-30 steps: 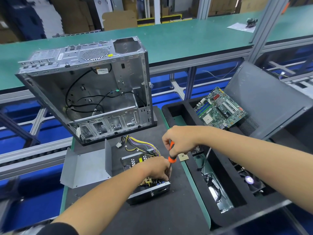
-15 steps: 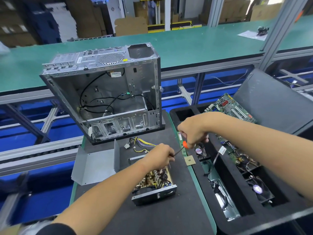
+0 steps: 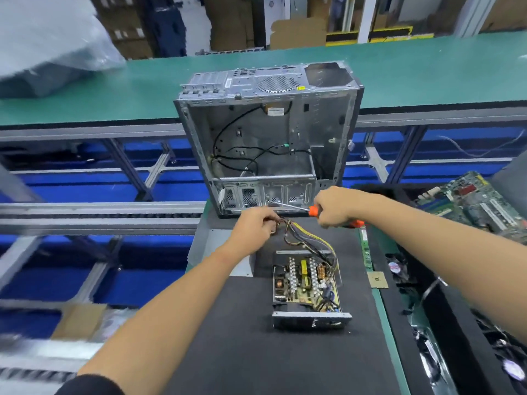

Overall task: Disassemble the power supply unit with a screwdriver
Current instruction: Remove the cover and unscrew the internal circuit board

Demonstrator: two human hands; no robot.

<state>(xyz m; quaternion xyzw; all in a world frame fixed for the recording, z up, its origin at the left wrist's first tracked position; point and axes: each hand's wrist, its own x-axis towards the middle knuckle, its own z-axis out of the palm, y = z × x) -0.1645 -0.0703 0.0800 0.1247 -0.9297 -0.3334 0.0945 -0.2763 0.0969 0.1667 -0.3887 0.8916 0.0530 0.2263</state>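
step: we are gathering the wires point(image 3: 306, 238) | left hand point(image 3: 253, 228) is pinching them | right hand point(image 3: 335, 208) is gripping the screwdriver point(image 3: 296, 208) | power supply point(image 3: 309, 289) is lying open on the mat point(image 3: 233, 337) | advice: we are keeping the tip off the board

The setting is an electronics disassembly workshop on a factory floor. A long green-surfaced conveyor bench point(image 3: 114, 89) on a grey aluminium-profile frame point(image 3: 137, 172) runs across the view (blue panels show beneath it). A bare silver steel computer case point(image 3: 268, 138) stands open on a black anti-static work mat point(image 3: 242, 337). A green printed circuit motherboard point(image 3: 473, 203) lies at right. Stacked brown cardboard cartons point(image 3: 228, 21) fill the background.
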